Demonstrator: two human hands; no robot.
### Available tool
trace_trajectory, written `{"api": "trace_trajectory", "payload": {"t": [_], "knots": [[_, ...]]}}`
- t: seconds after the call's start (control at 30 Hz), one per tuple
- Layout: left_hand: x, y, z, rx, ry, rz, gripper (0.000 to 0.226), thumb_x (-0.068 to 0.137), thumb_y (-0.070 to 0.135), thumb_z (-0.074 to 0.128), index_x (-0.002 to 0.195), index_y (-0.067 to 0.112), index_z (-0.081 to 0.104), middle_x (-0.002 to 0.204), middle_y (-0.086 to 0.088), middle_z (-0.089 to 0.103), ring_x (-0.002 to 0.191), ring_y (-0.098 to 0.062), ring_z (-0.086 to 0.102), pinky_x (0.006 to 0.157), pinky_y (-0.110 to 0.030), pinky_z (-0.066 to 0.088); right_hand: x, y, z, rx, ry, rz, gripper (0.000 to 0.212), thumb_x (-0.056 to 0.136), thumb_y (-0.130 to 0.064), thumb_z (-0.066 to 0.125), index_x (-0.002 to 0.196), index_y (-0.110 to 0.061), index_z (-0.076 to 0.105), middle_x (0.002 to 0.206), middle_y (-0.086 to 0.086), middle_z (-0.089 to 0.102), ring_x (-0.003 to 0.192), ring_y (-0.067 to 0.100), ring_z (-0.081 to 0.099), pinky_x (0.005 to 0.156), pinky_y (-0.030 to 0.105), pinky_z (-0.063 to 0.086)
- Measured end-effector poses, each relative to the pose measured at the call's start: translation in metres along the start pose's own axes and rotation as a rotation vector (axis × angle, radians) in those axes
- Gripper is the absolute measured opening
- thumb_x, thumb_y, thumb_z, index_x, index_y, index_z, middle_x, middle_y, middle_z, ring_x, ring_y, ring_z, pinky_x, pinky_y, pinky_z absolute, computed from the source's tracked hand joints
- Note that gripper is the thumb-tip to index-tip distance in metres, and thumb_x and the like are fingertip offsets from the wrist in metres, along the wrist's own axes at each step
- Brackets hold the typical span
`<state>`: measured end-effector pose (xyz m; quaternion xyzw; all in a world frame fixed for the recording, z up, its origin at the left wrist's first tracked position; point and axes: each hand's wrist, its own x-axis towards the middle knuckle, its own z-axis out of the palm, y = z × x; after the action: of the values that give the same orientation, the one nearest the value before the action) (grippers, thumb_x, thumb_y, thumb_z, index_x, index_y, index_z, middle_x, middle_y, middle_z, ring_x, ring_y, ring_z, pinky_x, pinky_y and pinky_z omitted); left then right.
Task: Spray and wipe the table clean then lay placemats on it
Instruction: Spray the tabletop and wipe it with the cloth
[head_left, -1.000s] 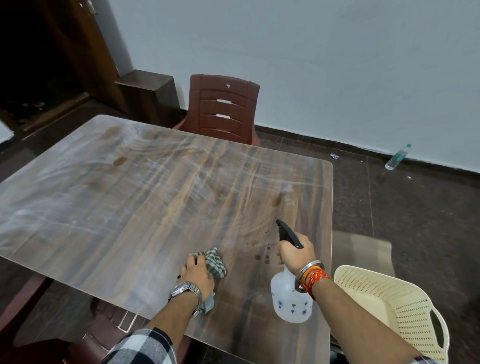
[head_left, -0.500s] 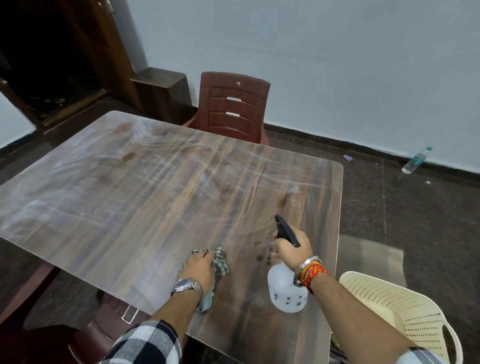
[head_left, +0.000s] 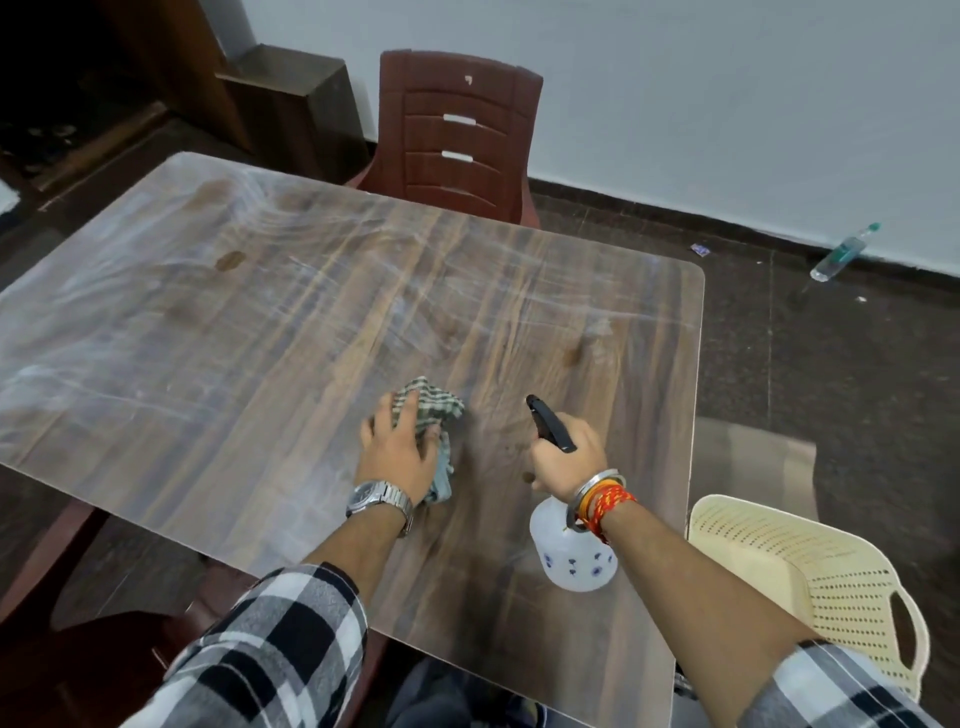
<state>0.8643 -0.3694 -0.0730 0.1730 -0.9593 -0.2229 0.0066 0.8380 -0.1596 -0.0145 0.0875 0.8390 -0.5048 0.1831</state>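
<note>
A wood-grain table (head_left: 260, 338) with pale streaks and a few brown spots fills the view. My left hand (head_left: 397, 449) lies flat on a checked green-and-white cloth (head_left: 434, 410), pressing it to the tabletop near the front middle. To its right, my right hand (head_left: 569, 457) grips the black trigger head of a white spray bottle (head_left: 571, 556) with small blue flowers, held just above the table, nozzle pointing away over the surface. No placemats are in view.
A brown plastic chair (head_left: 457, 135) stands at the table's far side. A cream perforated basket (head_left: 810, 577) sits at the front right, beside the table edge. A plastic water bottle (head_left: 844, 252) lies on the dark floor by the wall. A dark wooden cabinet (head_left: 291, 98) is back left.
My left hand has pushed the cloth forward and a little right across the table. The right hand keeps the spray bottle in about the same spot. The head camera has tilted down.
</note>
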Motion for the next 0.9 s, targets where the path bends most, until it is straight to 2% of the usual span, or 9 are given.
{"api": "trace_trajectory", "payload": {"t": [0.1,0.2,0.27,0.33,0.47,0.57,0.67,0.8,0.9], "knots": [[0.008,-0.011,0.007,0.146,-0.151,0.036,0.065,0.095,0.051,0.041,0.152,0.036,0.013,0.161,0.002,0.004,0.141,-0.039,0.01,0.108,-0.057,0.032,0.01,-0.005,0.008,-0.01,0.009,0.068,0.017,0.078,-0.01,0.051,0.082,0.005,0.058,0.067,0.013,0.055,0.055,0.033,0.065,0.055,0.049,0.06],[0.018,-0.022,0.017,0.164,-0.282,0.077,0.067,0.096,0.055,0.036,0.152,0.038,0.005,0.162,0.006,-0.004,0.146,-0.035,-0.001,0.115,-0.056,0.015,0.022,-0.01,0.014,0.063,-0.034,0.115,0.002,0.081,-0.004,0.054,0.081,-0.005,0.055,0.079,0.011,0.054,0.069,0.027,0.06,0.054,0.036,0.061],[0.023,-0.024,0.023,0.183,-0.329,0.106,0.067,0.096,0.058,0.033,0.153,0.039,0.003,0.162,0.007,-0.007,0.147,-0.033,-0.005,0.117,-0.054,0.008,0.029,-0.015,0.017,0.091,-0.075,0.104,0.007,0.081,-0.001,0.053,0.088,-0.002,0.057,0.086,0.015,0.056,0.076,0.03,0.06,0.051,0.027,0.058],[0.028,-0.025,0.029,0.191,-0.357,0.102,0.07,0.094,0.062,0.032,0.152,0.039,-0.001,0.161,0.007,-0.011,0.147,-0.031,-0.008,0.117,-0.051,0.002,0.035,-0.022,0.022,0.067,-0.067,0.077,0.011,0.081,-0.001,0.053,0.09,0.005,0.056,0.081,0.016,0.054,0.071,0.031,0.059,0.046,0.022,0.052],[0.037,-0.029,0.037,0.212,-0.362,0.097,0.073,0.092,0.065,0.029,0.151,0.041,-0.006,0.161,0.006,-0.016,0.147,-0.028,-0.012,0.118,-0.049,-0.005,0.052,-0.038,0.03,-0.07,0.0,0.007,0.006,0.077,-0.005,0.053,0.073,-0.002,0.05,0.066,0.01,0.046,0.058,0.025,0.044,0.047,0.029,0.039],[0.043,-0.036,0.039,0.207,-0.34,0.101,0.073,0.09,0.069,0.026,0.15,0.043,-0.007,0.161,0.006,-0.016,0.147,-0.027,-0.012,0.118,-0.048,-0.007,0.066,-0.048,0.032,-0.063,-0.053,0.019,0.009,0.08,-0.005,0.053,0.073,-0.01,0.049,0.072,0.008,0.05,0.061,0.026,0.053,0.051,0.037,0.056],[0.046,-0.037,0.042,0.202,-0.323,0.1,0.074,0.089,0.072,0.023,0.15,0.043,-0.008,0.161,0.006,-0.015,0.147,-0.026,-0.013,0.117,-0.047,-0.01,0.074,-0.057,0.035,-0.084,-0.063,-0.05,0.002,0.075,-0.011,0.053,0.073,-0.012,0.052,0.069,0.007,0.053,0.063,0.032,0.056,0.063,0.052,0.059],[0.05,-0.037,0.044,0.191,-0.289,0.091,0.075,0.088,0.073,0.022,0.15,0.042,-0.007,0.161,0.005,-0.012,0.147,-0.026,-0.014,0.117,-0.048,-0.011,0.082,-0.069,0.046,-0.104,-0.035,-0.035,0.009,0.069,-0.012,0.051,0.062,-0.015,0.045,0.061,0.004,0.047,0.054,0.026,0.048,0.051,0.036,0.051],[0.06,-0.036,0.044,0.181,-0.285,0.065,0.076,0.088,0.074,0.021,0.15,0.042,-0.008,0.161,0.005,-0.014,0.146,-0.025,-0.016,0.117,-0.048,-0.012,0.093,-0.074,0.048,-0.081,-0.057,0.012,0.017,0.075,-0.004,0.051,0.063,-0.015,0.045,0.062,0.005,0.049,0.055,0.028,0.056,0.041,0.022,0.044]]}}
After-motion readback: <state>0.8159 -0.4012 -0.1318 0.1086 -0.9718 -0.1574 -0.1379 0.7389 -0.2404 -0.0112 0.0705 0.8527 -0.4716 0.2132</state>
